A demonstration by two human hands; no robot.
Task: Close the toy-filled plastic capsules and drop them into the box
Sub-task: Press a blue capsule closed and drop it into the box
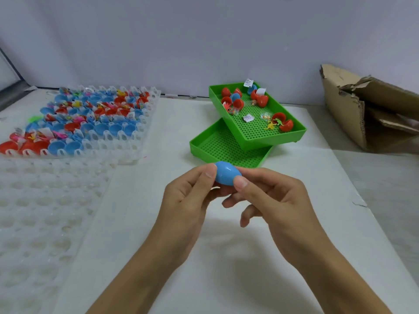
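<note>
A blue egg-shaped capsule (pixel 225 174) is held above the white table in the middle of the view, and it looks closed. My left hand (pixel 188 198) grips its left end with thumb and fingers. My right hand (pixel 269 196) pinches its right end, thumb on top. A clear holder tray (pixel 145 123) at the left carries several open red and blue capsule halves with small toys in them. The cardboard box (pixel 344 109) lies at the far right, torn and open towards me.
Two green perforated trays stand beyond my hands: the upper tray (pixel 272 138) holds several red and blue capsules, loose toys and paper slips, and rests askew on the lower tray (pixel 204 147). An unfilled clear dimpled tray (pixel 38 223) covers the near left of the table.
</note>
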